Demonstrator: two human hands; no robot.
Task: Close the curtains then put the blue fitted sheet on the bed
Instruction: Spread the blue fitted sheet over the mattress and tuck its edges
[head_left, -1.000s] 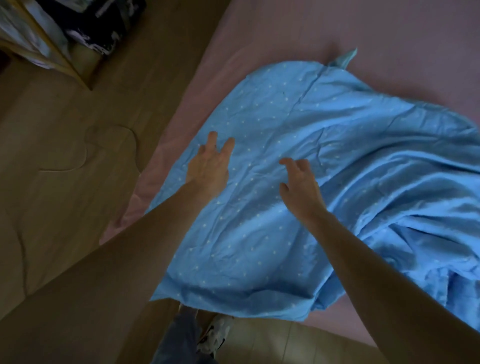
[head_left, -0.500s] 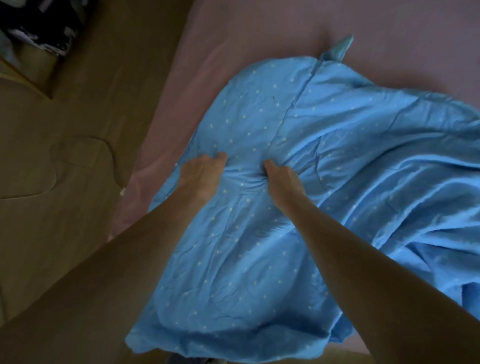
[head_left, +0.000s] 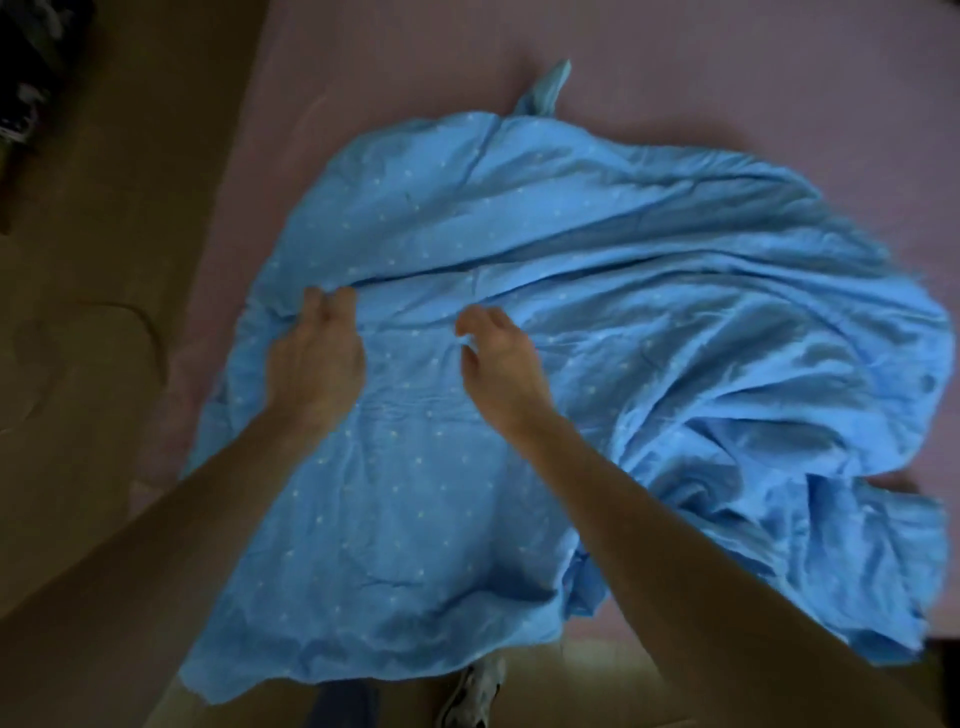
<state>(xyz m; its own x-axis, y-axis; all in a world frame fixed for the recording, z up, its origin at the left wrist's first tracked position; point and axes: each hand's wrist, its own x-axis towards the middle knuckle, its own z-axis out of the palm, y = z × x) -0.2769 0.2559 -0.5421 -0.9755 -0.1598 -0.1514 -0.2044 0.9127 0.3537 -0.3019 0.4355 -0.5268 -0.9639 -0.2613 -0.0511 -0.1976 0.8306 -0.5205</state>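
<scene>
The blue fitted sheet (head_left: 597, 270), dotted with small white spots, lies crumpled over the near corner of the bed (head_left: 675, 78), whose cover is pink. Its near edge hangs over the bed's front. My left hand (head_left: 314, 358) is curled into a fold of the sheet at its left side, fingers pinching the cloth. My right hand (head_left: 498, 364) hovers just right of it, fingers bent and apart, touching or just above the fabric with nothing clearly held.
A wooden floor (head_left: 104, 260) runs along the bed's left side and front. Dark clutter (head_left: 31, 78) sits at the top left. A shoe (head_left: 475, 691) shows below the sheet's hanging edge.
Both hands dropped onto the sheet and bunched it. Now the sheet has a raised fold, the left hand still grips, and the right hand's fingers have come apart.
</scene>
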